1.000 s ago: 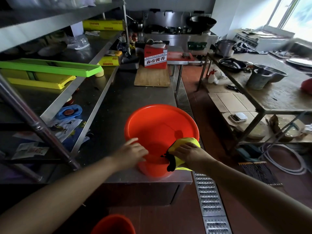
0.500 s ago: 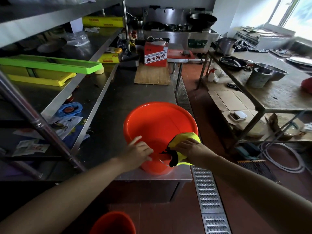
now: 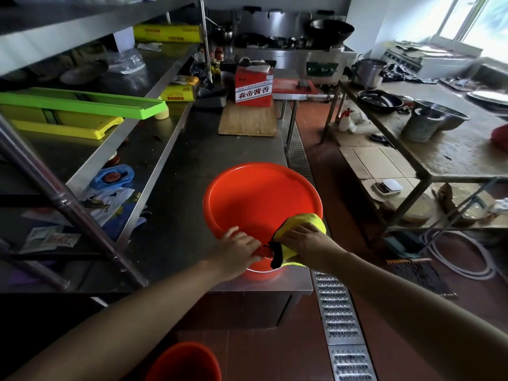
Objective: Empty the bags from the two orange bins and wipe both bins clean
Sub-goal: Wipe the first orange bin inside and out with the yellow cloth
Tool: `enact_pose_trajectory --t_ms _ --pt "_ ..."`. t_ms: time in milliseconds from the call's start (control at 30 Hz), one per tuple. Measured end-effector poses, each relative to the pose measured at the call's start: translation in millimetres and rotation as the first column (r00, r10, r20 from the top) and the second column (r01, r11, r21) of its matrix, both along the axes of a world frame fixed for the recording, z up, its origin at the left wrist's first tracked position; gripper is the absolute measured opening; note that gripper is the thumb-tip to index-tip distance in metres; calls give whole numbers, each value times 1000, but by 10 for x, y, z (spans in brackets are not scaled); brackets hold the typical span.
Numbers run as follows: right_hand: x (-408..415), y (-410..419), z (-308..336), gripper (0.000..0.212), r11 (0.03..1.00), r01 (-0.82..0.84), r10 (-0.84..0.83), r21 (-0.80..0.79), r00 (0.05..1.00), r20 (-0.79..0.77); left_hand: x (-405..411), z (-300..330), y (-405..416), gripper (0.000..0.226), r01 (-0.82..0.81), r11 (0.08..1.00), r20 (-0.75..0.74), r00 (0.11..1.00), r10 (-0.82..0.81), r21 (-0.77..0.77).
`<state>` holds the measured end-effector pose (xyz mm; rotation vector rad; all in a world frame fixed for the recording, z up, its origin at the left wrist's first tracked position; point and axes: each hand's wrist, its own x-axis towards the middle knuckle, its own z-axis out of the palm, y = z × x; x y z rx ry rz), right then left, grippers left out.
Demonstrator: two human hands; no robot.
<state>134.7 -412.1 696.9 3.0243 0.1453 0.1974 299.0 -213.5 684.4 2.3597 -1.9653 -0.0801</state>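
We see a second orange bin (image 3: 184,362) down on the red floor. On the steel counter (image 3: 176,193) near its front edge, the bright orange bin (image 3: 261,199) tips its round, shiny open mouth toward us. Our left hand (image 3: 237,250) curls its fingers over the near rim. Our right hand (image 3: 305,240) presses a yellow cloth (image 3: 305,221) on that rim, fingers bent around it.
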Motion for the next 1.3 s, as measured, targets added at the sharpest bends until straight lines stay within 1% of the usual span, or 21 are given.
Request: enact_pose_trajectory --t_ms 100,233,300,400,467,567,633,700,767,800,900,967,1000,1100,1133,1200,1233,1300 --pt "-50 -87 45 55 999 5 -4 43 1000 -10 241 50 78 43 37 999 64 997 -39 28" --pt "-89 -274 118 57 998 64 -62 18 993 -100 742 210 205 41 -54 991 152 988 35 119" --pt "-51 -305 134 57 997 79 -76 17 988 -133 836 284 159 44 -77 977 198 979 37 198" --pt "-38 -307 132 58 995 101 -98 4 979 -177 803 304 96 53 -67 968 252 968 4 241" --pt "-54 -279 117 57 996 88 -87 -3 983 -162 727 275 116 60 -50 968 233 972 -10 247" --pt "-43 -179 67 56 997 73 -75 -23 995 -72 476 162 109 66 38 981 158 985 -69 192" --pt "-39 -93 61 57 997 74 -74 11 996 -48 271 109 41 64 56 988 110 991 -72 144" --pt "-63 -29 20 57 997 71 -68 39 995 -72 93 58 -5 58 58 993 100 993 -69 103" --pt "-100 55 -11 61 995 67 -53 79 985 -166 -31 2 11 52 87 992 139 985 -99 90" --pt "-121 103 -25 64 995 62 -41 84 972 -233 -72 -24 31 52 113 987 169 977 -131 112" --pt "-232 261 -100 74 999 38 -26 19 899 -437 -222 -130 124 60 187 958 254 937 -240 216" --pt "-332 407 -159 78 999 30 -8 30 836 -548 -396 -240 229 65 221 936 291 909 -300 275" --pt "-382 480 -190 79 998 38 2 54 803 -596 -497 -303 293 63 227 924 302 898 -321 306" --pt "-515 619 -290 82 996 53 10 72 735 -678 -740 -543 397 56 232 926 335 883 -329 298" --pt "-571 648 -323 84 997 53 -2 54 734 -679 -819 -611 416 54 225 929 335 886 -321 295" --pt "-692 714 -401 86 999 29 -32 -15 765 -643 -966 -697 441 52 191 944 317 908 -274 271" --pt "-752 745 -458 83 997 17 -57 -72 797 -601 -1041 -712 444 50 170 950 295 923 -246 261" --pt "-837 795 -562 69 982 -4 -93 -188 857 -506 -1172 -732 430 48 135 966 274 942 -194 221"
